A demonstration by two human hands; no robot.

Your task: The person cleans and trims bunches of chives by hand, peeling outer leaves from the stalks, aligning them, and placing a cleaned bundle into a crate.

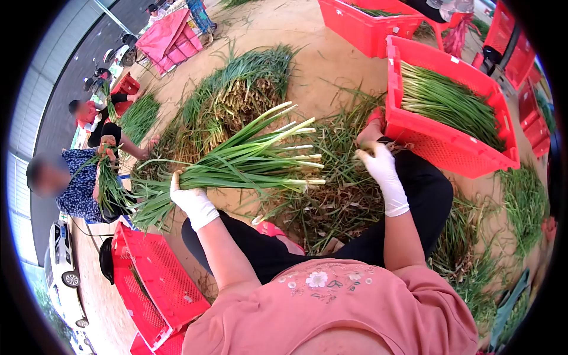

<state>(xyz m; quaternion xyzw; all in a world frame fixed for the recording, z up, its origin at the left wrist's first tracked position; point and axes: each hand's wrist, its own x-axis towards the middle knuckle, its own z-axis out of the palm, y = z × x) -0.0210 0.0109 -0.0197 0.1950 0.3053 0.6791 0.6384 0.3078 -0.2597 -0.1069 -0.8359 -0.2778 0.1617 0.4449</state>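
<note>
My left hand [192, 202], in a white glove, is closed round the leafy part of a bunch of spring onions [254, 157]. Their pale stem ends fan out to the right, and the long green leaves trail off to the left. Over my right knee is my right hand [380, 170], also gloved. Its fingers are slightly bent and apart, and I see nothing between them. Loose leaves and dry peelings [337, 195] cover the ground between my legs. Beyond the bunch lies a large heap of untrimmed spring onions [242, 89], brown at the root ends.
A red crate [449, 160] at my right holds neatly laid spring onions [449, 103]. Another red crate [373, 29] stands behind it. Stacked red crates [160, 278] are at my left. A person in a patterned blue top [83, 183] sits at left, holding greens.
</note>
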